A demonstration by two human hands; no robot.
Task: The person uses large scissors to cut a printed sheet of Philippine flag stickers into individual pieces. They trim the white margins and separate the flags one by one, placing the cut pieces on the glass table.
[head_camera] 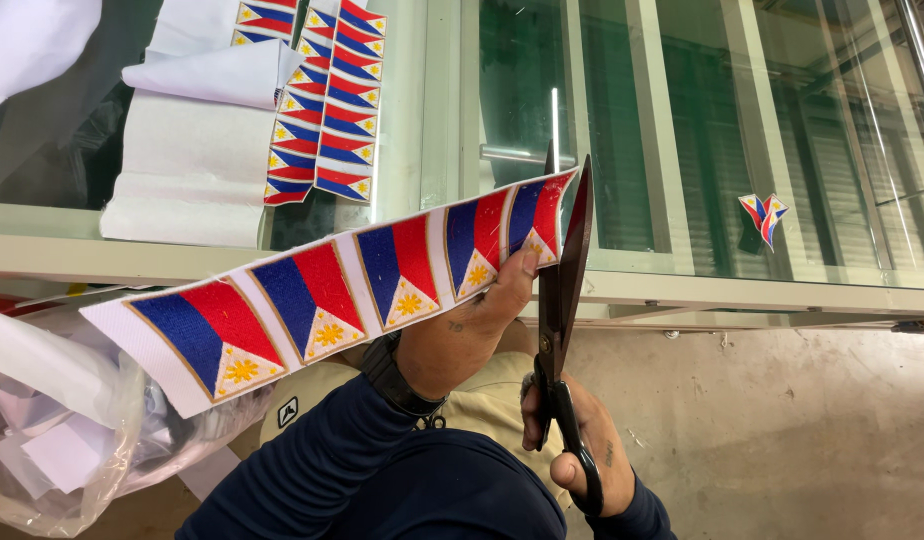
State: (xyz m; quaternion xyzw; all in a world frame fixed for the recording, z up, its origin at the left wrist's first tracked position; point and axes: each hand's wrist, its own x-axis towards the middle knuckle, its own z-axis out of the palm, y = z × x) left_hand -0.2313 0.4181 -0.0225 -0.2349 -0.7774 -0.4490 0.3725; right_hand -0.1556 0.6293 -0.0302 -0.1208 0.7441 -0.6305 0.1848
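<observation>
My left hand pinches the right end of a long white fabric strip of embroidered flag patches in blue, red and white with yellow suns. The strip slants down to the left. My right hand grips the handles of large black scissors. Their blades point upward and are parted around the strip's right end, next to the last patch. Dark blue sleeves cover both my arms, and a black band sits on my left wrist.
A glass display counter stands ahead. On it lie more patch strips and white backing sheets. A single cut patch rests at the right on the glass. A clear plastic bag of white scraps sits low left. Concrete floor lies below.
</observation>
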